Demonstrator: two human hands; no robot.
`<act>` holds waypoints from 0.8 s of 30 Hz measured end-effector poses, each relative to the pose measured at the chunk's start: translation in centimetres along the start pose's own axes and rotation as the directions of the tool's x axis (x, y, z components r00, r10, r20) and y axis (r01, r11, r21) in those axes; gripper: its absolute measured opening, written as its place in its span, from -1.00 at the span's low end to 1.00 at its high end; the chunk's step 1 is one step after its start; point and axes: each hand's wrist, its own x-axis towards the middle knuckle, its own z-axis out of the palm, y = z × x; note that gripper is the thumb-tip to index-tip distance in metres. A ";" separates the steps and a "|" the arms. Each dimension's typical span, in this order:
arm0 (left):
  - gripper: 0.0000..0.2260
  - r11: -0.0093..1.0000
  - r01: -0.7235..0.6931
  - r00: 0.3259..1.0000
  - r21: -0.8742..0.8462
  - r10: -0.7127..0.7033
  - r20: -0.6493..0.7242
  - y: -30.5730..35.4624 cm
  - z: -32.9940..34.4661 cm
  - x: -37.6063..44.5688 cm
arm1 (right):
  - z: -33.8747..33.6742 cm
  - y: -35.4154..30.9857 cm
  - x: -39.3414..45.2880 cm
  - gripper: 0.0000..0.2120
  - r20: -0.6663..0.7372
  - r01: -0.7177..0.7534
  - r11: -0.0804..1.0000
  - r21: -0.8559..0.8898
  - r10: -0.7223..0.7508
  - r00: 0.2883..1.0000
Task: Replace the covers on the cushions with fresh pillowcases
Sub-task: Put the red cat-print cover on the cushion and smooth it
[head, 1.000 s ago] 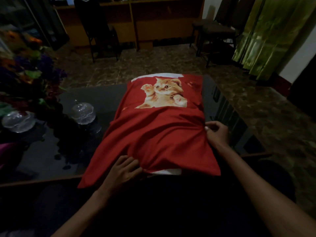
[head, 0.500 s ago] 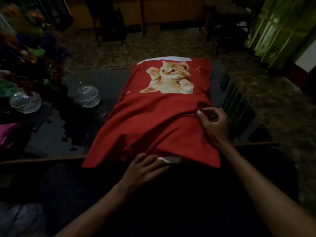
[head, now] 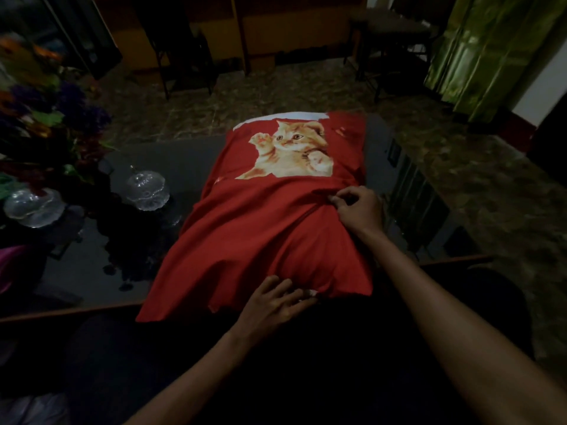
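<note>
Because the red pillowcase (head: 260, 228) is soft and limp, it is best gripped at its hem. A fold is pinched by the right hand (head: 359, 210); the near edge is pressed by the left hand (head: 273, 302), fingers spread.

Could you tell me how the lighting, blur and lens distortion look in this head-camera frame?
Head view: dim overall, with the red pillowcase and its kitten print the brightest area; the flowers at left are smeared and soft; the glossy dark table mirrors the glass bowls; wide-angle bending curves the edges, the green curtain leaning; the lower foreground is near black.
</note>
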 end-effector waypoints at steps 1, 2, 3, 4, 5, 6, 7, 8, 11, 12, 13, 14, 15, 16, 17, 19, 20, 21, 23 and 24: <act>-0.77 0.999 -0.008 1.000 -0.049 0.007 -0.017 -0.2 -1.1 0.5 | -0.5 0.1 -0.3 -0.91 0.009 -0.024 0.999 0.044 0.024 1.000; -0.79 0.994 0.004 0.998 -0.107 -0.011 -0.057 -0.6 -2.3 1.2 | -1.0 0.3 -0.7 -0.90 0.006 -0.044 0.994 0.103 0.044 0.999; -0.79 0.987 0.032 0.992 -0.155 -0.051 -0.115 -1.1 -3.3 2.1 | -1.7 0.8 -1.1 -0.91 -0.019 -0.065 0.985 0.160 0.069 0.997; -0.75 0.980 0.079 0.979 -0.185 -0.111 -0.170 -1.8 -4.3 3.3 | -2.5 1.3 -1.7 -0.93 -0.060 -0.093 0.975 0.203 0.107 0.992; -0.73 0.968 0.150 0.962 -0.200 -0.189 -0.195 -2.7 -4.9 4.6 | -3.4 2.0 -2.5 -0.93 -0.099 -0.138 0.966 0.219 0.163 0.982; -0.76 0.948 0.240 0.944 -0.209 -0.278 -0.179 -3.7 -5.1 6.1 | -4.2 2.6 -3.4 -0.89 -0.118 -0.199 0.955 0.219 0.229 0.966; -0.77 0.918 0.336 0.923 -0.209 -0.366 -0.123 -4.8 -5.0 7.4 | -4.9 3.2 -4.5 -0.85 -0.097 -0.278 0.936 0.216 0.304 0.948; -0.74 0.884 0.424 0.898 -0.194 -0.439 -0.039 -5.9 -4.7 8.7 | -5.3 3.7 -5.6 -0.83 -0.028 -0.367 0.903 0.223 0.382 0.924; -0.72 0.806 0.554 0.832 -0.208 -0.528 0.172 -8.0 -3.3 11.0 | -5.6 4.2 -7.9 -0.84 0.223 -0.565 0.798 0.211 0.523 0.823; -0.74 0.796 0.557 0.831 -0.238 -0.530 0.170 -8.4 -3.0 11.4 | -5.5 4.2 -8.3 -0.83 0.243 -0.577 0.787 0.220 0.528 0.814; -0.77 0.798 0.543 0.840 -0.261 -0.523 0.147 -8.9 -2.8 11.7 | -5.4 4.1 -8.4 -0.83 0.243 -0.574 0.781 0.245 0.524 0.816; -0.78 0.803 0.531 0.847 -0.270 -0.516 0.128 -9.4 -2.9 11.9 | -5.4 3.9 -8.3 -0.84 0.243 -0.572 0.772 0.276 0.520 0.819; -0.80 0.805 0.527 0.848 -0.271 -0.518 0.112 -10.0 -3.0 12.0 | -5.3 3.9 -8.2 -0.85 0.245 -0.565 0.771 0.294 0.511 0.824; -0.81 0.794 0.545 0.836 -0.269 -0.540 0.099 -10.6 -3.1 12.0 | -5.2 3.7 -8.1 -0.86 0.246 -0.549 0.778 0.307 0.492 0.835; -0.81 0.767 0.584 0.807 -0.266 -0.584 0.086 -11.4 -3.0 11.9 | -5.1 3.6 -7.9 -0.86 0.259 -0.539 0.781 0.315 0.476 0.840; -0.76 0.683 0.680 0.722 -0.267 -0.688 0.078 -12.7 -2.6 11.5 | -4.8 3.2 -7.8 -0.85 0.318 -0.567 0.734 0.374 0.473 0.822; -0.75 0.645 0.713 0.687 -0.274 -0.721 0.088 -13.1 -2.4 11.2 | -4.6 2.8 -7.7 -0.84 0.361 -0.596 0.673 0.438 0.476 0.802; -0.76 0.619 0.733 0.663 -0.283 -0.742 0.095 -13.4 -2.1 11.0 | -4.4 2.6 -7.6 -0.82 0.404 -0.621 0.591 0.515 0.471 0.784; -0.79 0.571 0.763 0.621 -0.304 -0.778 0.097 -13.8 -1.7 10.8 | -4.2 1.8 -7.7 -0.79 0.464 -0.626 0.411 0.663 0.430 0.774; -0.81 0.534 0.783 0.588 -0.318 -0.802 0.101 -14.0 -1.7 10.8 | -4.2 1.4 -7.7 -0.77 0.477 -0.614 0.340 0.712 0.407 0.779</act>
